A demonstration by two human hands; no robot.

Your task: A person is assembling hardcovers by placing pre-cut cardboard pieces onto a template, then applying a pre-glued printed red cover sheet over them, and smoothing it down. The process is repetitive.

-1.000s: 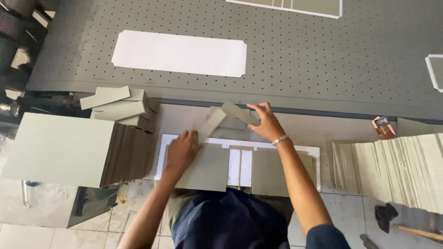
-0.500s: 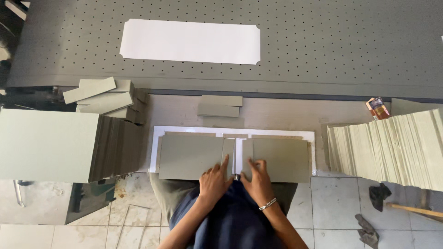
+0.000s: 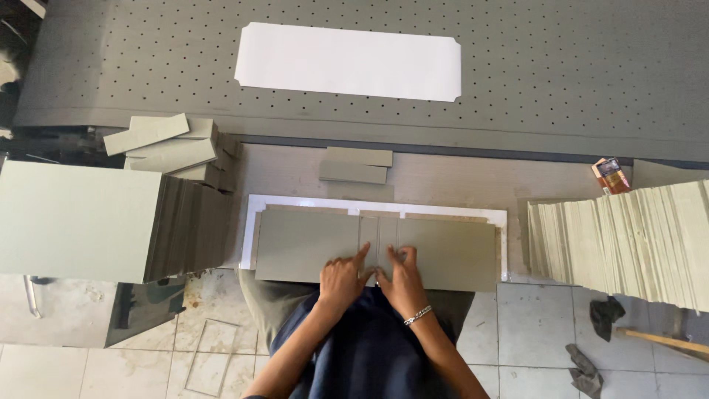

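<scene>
Head view, looking straight down. Nearest: dark blue clothing (image 3: 369, 347) at the bottom edge, both forearms rising from it. Left hand (image 3: 341, 277) flat, fingers (image 3: 362, 253) spread a little and pressed down, gripping nothing. Right hand (image 3: 399, 277) likewise flat, a silver bracelet (image 3: 418, 316) at the wrist, fingers (image 3: 405, 255) slightly apart and pressing, closed on nothing. Both hands side by side, almost touching.

Under the fingertips: a narrow grey strip (image 3: 378, 240) lying between two grey boards. Left grey board (image 3: 306, 245) just outward of the left fingers, right grey board (image 3: 450, 253) just outward of the right fingers, both edge to edge with the strip. Beneath all three, a white sheet (image 3: 251, 229) showing as a thin border around them.

Beyond the fingertips, a short way off: two small grey strips (image 3: 356, 165) stacked loosely on the bench. Well to the left of the left fingers: a tall stack of grey boards (image 3: 81, 220), with a heap of loose grey offcuts (image 3: 166, 148) behind it. Well to the right of the right fingers: a fanned stack of pale boards (image 3: 628, 240), a small red packet (image 3: 611, 176) just past its far corner.

Farthest from the fingers: a grey perforated table (image 3: 554, 66), on it a long white sheet with clipped corners (image 3: 347, 61).

Down on the tiled floor (image 3: 532, 332), right of the right wrist: dark rags (image 3: 598, 340) and a wooden handle (image 3: 661, 340).
</scene>
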